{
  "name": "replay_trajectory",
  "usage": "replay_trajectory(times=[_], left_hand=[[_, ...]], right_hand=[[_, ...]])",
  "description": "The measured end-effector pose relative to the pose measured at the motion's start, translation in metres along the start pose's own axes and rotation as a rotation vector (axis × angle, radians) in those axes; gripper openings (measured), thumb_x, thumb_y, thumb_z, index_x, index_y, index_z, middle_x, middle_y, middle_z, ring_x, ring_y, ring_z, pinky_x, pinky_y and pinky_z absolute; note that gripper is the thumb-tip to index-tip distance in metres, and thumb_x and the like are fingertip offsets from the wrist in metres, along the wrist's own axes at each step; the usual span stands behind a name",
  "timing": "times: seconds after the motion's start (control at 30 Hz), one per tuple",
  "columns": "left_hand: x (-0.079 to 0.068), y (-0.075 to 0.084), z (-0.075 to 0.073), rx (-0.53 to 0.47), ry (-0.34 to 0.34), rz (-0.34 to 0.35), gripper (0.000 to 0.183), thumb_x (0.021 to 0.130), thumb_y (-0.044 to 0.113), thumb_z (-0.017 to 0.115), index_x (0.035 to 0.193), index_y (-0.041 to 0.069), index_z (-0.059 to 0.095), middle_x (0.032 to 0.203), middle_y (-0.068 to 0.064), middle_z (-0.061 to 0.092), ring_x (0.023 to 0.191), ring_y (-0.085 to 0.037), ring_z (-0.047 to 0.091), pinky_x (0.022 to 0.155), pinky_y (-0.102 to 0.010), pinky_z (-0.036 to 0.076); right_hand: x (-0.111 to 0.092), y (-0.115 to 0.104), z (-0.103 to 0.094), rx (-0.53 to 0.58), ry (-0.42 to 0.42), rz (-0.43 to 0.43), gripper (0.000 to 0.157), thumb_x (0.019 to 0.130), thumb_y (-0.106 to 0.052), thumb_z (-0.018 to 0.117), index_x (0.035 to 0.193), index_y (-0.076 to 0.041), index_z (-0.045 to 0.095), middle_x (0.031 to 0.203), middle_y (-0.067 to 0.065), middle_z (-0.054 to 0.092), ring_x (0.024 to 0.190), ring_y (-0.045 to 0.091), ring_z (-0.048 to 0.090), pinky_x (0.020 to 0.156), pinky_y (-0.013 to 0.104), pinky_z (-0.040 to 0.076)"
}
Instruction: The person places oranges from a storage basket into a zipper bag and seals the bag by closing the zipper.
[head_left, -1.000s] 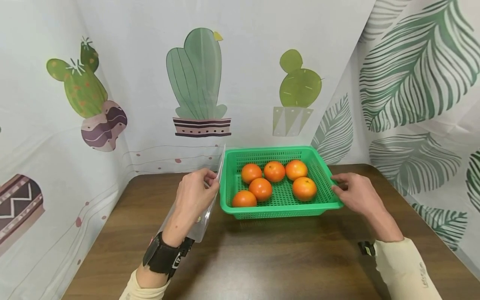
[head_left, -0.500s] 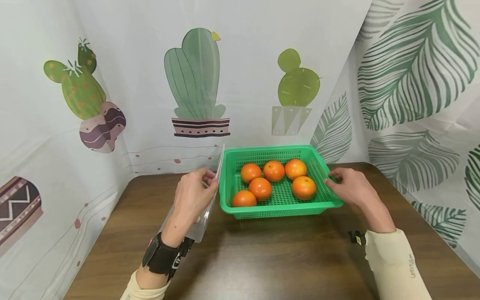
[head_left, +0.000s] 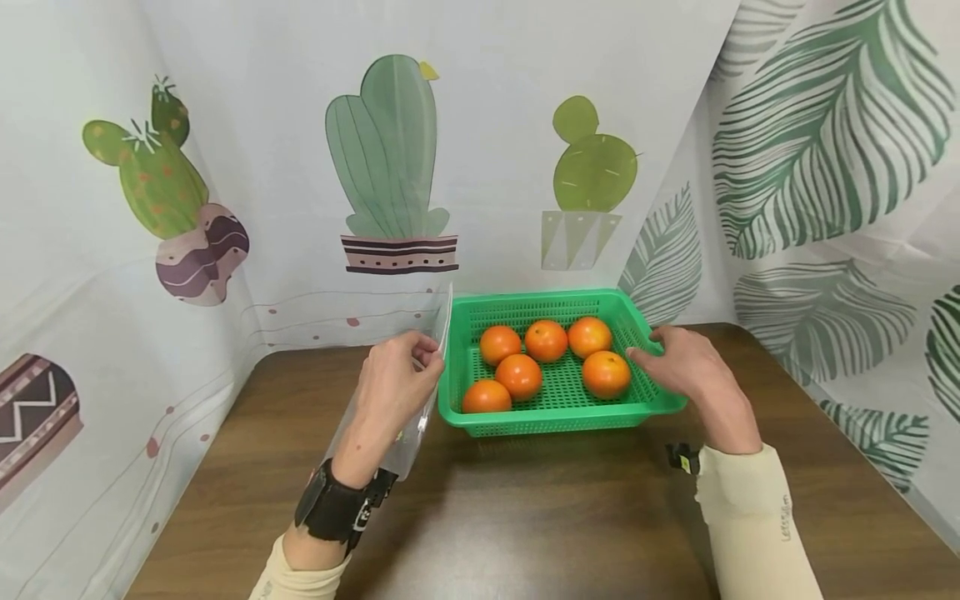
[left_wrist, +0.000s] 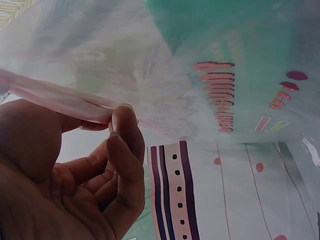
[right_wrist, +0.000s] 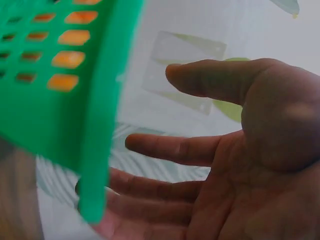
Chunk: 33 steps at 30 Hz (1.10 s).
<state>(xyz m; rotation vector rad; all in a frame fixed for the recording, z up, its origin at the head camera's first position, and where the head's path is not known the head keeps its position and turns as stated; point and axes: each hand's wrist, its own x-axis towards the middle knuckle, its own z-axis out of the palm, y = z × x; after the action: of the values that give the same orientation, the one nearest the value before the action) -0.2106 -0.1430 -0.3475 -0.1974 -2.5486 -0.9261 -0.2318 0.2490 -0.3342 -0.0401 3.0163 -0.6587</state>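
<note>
My left hand (head_left: 396, 387) pinches the edge of a clear plastic bag (head_left: 408, 450) between thumb and fingers, left of the green basket (head_left: 555, 422). In the left wrist view the bag's film (left_wrist: 215, 45) shows printed lettering and spreads above the fingers. My right hand (head_left: 693, 367) reaches over the basket's right rim, its thumb and fingers apart. The right wrist view shows those fingers (right_wrist: 185, 150) extended and holding nothing, with the lower ones close to the green rim (right_wrist: 102, 130). Several oranges lie in the basket, the nearest to my right hand being an orange (head_left: 606, 375) at the right.
Basket and bag are on or above a brown wooden table (head_left: 525, 517). Behind it hangs a white cloth (head_left: 495, 150) printed with cacti and leaves. A black strap with a camera (head_left: 337, 504) is on my left wrist.
My right hand has moved left, from beside the basket's right rim to over it. The left hand still pinches the bag, its upper edge shifted slightly. The oranges stay in place within the basket.
</note>
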Motion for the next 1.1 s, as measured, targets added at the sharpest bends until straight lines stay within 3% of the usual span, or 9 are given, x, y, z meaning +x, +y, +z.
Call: replay_trajectory(times=[0.5,0.9,1.1], left_hand=[[0.002,0.0,0.0,0.0,0.007,-0.014,0.011,0.09,0.016,0.067,0.094,0.014,0.077,0.076,0.004,0.07,0.064,-0.015,0.061,0.058,-0.033,0.046],[0.002,-0.001,0.001,-0.001,0.008,-0.004,0.01,0.09,0.014,0.067,0.093,0.014,0.077,0.075,0.004,0.07,0.063,-0.015,0.06,0.057,-0.033,0.046],[0.001,0.0,0.001,-0.007,0.013,0.005,0.01,0.09,0.014,0.068,0.093,0.014,0.077,0.075,0.004,0.069,0.061,-0.013,0.059,0.056,-0.033,0.045]], right_hand=[[-0.005,-0.051,-0.003,0.179,0.071,-0.025,0.073,0.105,-0.052,0.056,0.153,0.003,0.048,0.143,0.031,0.059,0.13,0.05,0.054,0.101,0.064,0.048],[-0.008,-0.089,0.01,0.361,0.117,-0.073,0.06,0.105,-0.046,0.06,0.148,-0.005,0.055,0.137,0.019,0.066,0.126,0.039,0.062,0.104,0.057,0.05],[-0.008,-0.107,0.018,0.413,0.122,-0.117,0.056,0.105,-0.042,0.062,0.146,-0.004,0.058,0.136,0.019,0.067,0.128,0.038,0.063,0.104,0.056,0.052]])
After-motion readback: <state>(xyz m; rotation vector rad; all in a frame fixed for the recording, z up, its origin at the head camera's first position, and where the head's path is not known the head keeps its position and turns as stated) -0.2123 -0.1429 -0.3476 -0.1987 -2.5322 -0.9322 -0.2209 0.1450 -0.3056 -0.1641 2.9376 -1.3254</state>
